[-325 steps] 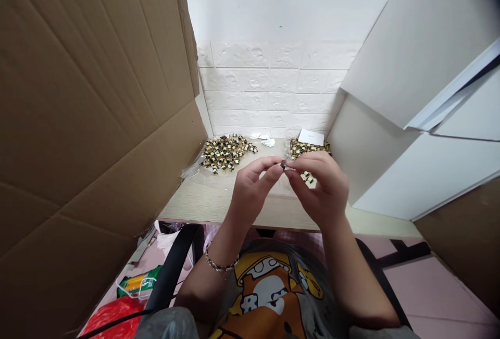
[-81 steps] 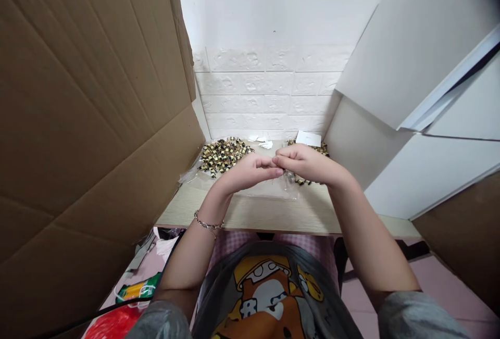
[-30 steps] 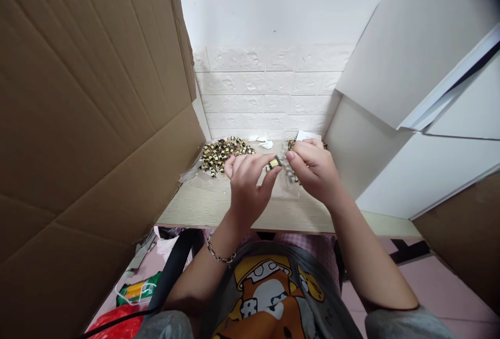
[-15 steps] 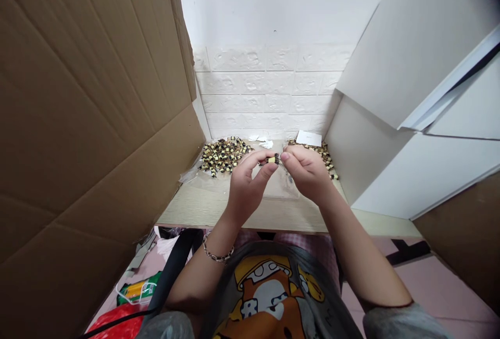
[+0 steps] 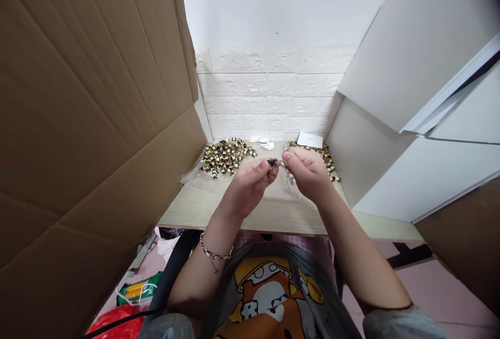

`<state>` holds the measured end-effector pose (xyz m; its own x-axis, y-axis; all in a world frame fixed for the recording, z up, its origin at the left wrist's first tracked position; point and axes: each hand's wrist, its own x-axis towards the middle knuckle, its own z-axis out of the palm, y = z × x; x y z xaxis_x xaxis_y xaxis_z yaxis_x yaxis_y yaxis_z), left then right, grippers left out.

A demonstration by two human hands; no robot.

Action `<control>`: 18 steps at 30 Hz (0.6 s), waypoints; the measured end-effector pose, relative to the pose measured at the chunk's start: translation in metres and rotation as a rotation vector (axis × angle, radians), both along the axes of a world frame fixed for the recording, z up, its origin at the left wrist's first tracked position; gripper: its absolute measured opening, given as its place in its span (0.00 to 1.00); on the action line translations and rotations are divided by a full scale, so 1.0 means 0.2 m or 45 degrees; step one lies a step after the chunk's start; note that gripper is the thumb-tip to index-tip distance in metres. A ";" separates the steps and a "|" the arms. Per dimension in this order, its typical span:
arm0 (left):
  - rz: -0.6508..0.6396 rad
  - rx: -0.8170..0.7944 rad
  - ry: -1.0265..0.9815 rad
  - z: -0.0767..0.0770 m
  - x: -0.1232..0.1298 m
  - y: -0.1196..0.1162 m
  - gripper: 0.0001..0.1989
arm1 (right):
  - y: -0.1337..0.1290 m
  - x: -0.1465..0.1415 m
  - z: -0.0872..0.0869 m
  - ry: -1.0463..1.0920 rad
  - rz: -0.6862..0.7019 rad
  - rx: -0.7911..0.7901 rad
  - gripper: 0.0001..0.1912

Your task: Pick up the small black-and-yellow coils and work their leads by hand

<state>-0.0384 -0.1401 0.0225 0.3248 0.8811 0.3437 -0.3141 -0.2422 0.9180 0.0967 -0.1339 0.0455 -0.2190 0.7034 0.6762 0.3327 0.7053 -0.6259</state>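
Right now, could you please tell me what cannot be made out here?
In the head view:
Small part: partly covered by the left hand.
Pile on the right: partly behind the right hand.
White card: marks too small to read.
Red plastic: cut off by the bottom edge.

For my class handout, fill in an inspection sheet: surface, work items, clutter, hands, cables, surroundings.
Surface: pale table, partly under clear plastic.
Work items: left pile and right pile of small yellow-and-black parts; right pile partly hidden.
Clutter: white scraps near the wall; white card at the right pile.
Hands: left hand pinches a small part; right hand closed beside it, contents unclear.
Cables: black cord across a red bag, lower left.
Surroundings: cardboard left, white panels right, brick-pattern wall behind.
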 end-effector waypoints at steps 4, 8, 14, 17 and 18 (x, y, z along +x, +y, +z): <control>-0.114 -0.073 0.111 0.00 -0.01 -0.01 0.17 | 0.00 0.00 0.01 -0.077 -0.094 0.131 0.17; -0.197 -0.081 0.138 -0.01 -0.02 0.00 0.19 | 0.00 0.01 0.02 -0.065 -0.026 0.060 0.17; -0.168 0.262 0.341 0.01 -0.05 0.05 0.15 | 0.03 0.03 0.03 -0.147 0.185 -0.105 0.17; -0.116 0.473 0.695 0.08 -0.08 0.06 0.11 | 0.05 0.04 0.02 -0.318 0.105 -0.076 0.16; -0.083 0.553 0.816 0.10 -0.09 0.06 0.11 | 0.06 0.04 0.02 -0.380 0.061 -0.037 0.17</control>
<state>-0.0559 -0.1289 0.0434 0.6234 0.6826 0.3814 0.2198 -0.6211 0.7523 0.1045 -0.1212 0.0497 -0.4385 0.7055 0.5567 0.4715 0.7079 -0.5259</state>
